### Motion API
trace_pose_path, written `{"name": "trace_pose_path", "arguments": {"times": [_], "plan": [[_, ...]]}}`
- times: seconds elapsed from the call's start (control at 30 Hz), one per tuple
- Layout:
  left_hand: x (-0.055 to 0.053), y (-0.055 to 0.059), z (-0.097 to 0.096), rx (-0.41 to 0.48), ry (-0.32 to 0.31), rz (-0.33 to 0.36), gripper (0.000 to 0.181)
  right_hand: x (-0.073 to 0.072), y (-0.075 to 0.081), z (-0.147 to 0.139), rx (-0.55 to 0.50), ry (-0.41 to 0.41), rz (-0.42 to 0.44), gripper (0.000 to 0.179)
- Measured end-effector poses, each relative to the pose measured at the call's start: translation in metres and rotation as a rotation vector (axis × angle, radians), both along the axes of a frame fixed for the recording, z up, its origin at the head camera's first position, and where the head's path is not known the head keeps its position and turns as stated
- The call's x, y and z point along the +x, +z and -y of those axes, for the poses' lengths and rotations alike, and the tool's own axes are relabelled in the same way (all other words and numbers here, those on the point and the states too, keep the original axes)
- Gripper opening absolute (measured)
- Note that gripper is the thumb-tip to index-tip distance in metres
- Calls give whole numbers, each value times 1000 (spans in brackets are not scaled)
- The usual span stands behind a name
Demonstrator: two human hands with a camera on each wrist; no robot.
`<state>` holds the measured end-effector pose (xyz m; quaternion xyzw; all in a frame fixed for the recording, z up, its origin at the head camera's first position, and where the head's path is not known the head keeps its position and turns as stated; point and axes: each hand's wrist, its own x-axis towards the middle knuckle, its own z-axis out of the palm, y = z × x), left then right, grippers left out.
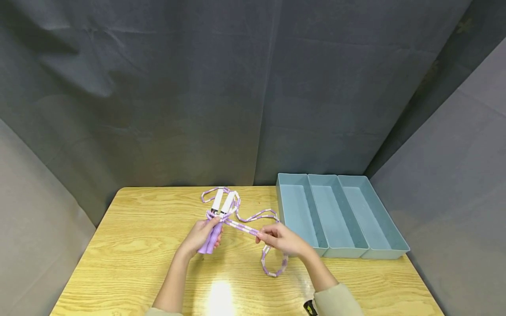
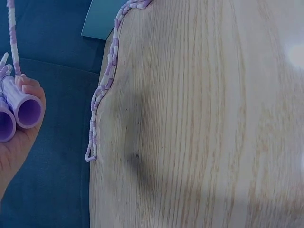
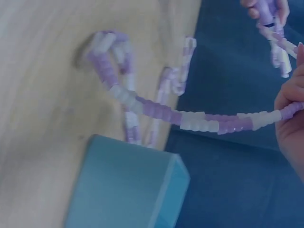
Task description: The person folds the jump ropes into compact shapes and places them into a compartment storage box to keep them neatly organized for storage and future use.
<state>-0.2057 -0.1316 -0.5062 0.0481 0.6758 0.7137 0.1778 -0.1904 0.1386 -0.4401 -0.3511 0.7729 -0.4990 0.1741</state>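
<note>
A beaded jump rope (image 1: 243, 228) in purple and white spans both hands. My left hand (image 1: 202, 235) grips its two handles (image 1: 210, 239) side by side, purple grips toward me and white ends pointing away. Some rope crosses over the handles near the left thumb. In the left wrist view the hollow ends of the handles (image 2: 28, 111) face the camera. My right hand (image 1: 283, 239) pinches a doubled stretch of rope, drawn out to the right of the handles. From that hand a loop of rope (image 3: 156, 111) hangs down, and more rope lies on the table behind.
Three blue-grey bins (image 1: 340, 215) stand joined side by side at the table's right; the right hand is close to the nearest one's left front corner. Dark curtain (image 1: 189, 109) hangs behind the wooden table (image 1: 130, 263). Grey partitions flank both sides.
</note>
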Motion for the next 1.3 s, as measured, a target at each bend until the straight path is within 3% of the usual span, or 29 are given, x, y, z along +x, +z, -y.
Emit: {"name": "trace_pose_path", "arguments": {"times": [0.23,0.33,0.5,0.73,1.03,1.3], "plan": [[0,0,-3,-68,-8,4,46,-15,-1,4,95,25,-197,20],[1,-1,-5,-114,-26,-6,47,-19,8,8,117,42,-250,20],[3,-3,-6,-201,-84,-25,48,-24,20,12,172,71,-278,22],[8,-1,-8,-293,-223,-23,46,-31,27,15,243,132,-311,21],[11,0,-12,-328,-373,0,48,-34,31,18,291,151,-322,23],[14,1,-16,-345,-453,19,52,-40,34,24,341,163,-346,22]]}}
